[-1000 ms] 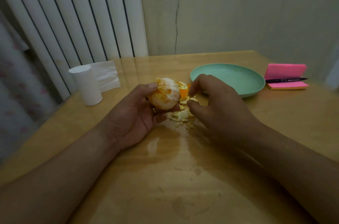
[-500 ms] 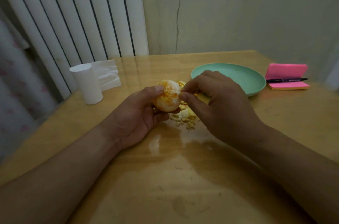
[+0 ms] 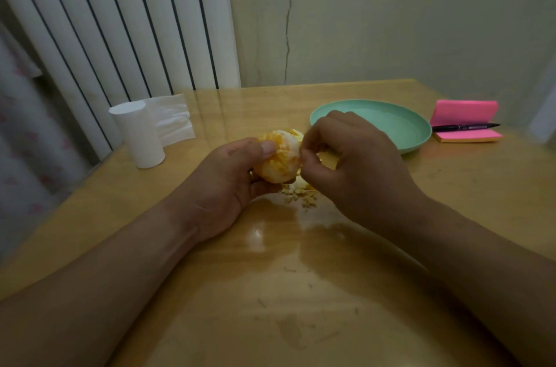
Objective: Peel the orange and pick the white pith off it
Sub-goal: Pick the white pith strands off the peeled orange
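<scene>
A wooden table (image 3: 451, 201) carries a green plate (image 3: 400, 126) at right, a white tissue roll (image 3: 138, 135) standing at left and pink sticky notes (image 3: 463, 111) at the far right edge. At its centre your left hand (image 3: 224, 186) cups the mostly peeled orange (image 3: 281, 160), thumb curled over the top, as your right hand (image 3: 358, 168) pinches thumb and forefinger narrowly on its white-pithed right side. A black pen (image 3: 466, 127) lies across the notes, and peel scraps (image 3: 301, 196) lie just beneath the fruit

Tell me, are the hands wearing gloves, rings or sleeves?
No. The left hand and right hand are bare, with no gloves, rings or watch visible. The left forearm and right forearm are bare too; no sleeve shows.
</scene>
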Motion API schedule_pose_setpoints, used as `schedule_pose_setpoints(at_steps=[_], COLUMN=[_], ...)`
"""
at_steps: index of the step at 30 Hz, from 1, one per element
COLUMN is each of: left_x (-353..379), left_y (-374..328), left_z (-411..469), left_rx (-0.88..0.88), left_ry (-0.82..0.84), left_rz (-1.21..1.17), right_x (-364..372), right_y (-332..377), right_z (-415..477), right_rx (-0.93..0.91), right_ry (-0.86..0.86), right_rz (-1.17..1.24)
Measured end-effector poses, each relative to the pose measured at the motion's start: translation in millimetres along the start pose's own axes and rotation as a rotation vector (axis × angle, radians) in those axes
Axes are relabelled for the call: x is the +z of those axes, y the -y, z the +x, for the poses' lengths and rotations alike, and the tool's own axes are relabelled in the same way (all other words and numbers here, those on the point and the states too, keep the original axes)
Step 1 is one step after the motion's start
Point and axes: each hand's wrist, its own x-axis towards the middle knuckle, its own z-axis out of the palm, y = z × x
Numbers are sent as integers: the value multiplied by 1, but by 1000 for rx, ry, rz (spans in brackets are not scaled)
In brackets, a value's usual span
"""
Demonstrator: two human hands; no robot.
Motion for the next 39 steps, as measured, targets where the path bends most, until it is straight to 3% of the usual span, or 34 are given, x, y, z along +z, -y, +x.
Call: schedule_pose_setpoints(at_steps=[3,6,17,22,25,29,31,39], left_x=[-1,-4,-2,2,3,4,4,5], left_y=[-2,-4,-5,-4,-4,-8,-10,-14], left_z=[-3,-3,-3,-3,-5,-9,-9,-11], left_rx=[-52,-47,-30,7,-13,-77,-95,-115], left_ry=[18,13,-40,-38,-5,70,88,66], left_rz=[-111,-159,-22,65,0,-196,-266,-244], right_x=[0,-1,-5,-6,-4,-3,-3,-7], right_y=[0,1,3,6,4,3,4,4], right_z=[-2,-1,4,7,4,0,0,0], right_rx=[144,154,-61,-112,-81,148,174,63], right_ry=[2,33,95,86,43,13,23,22], right_rz=[227,273,-147,-219,-147,231,333,252])
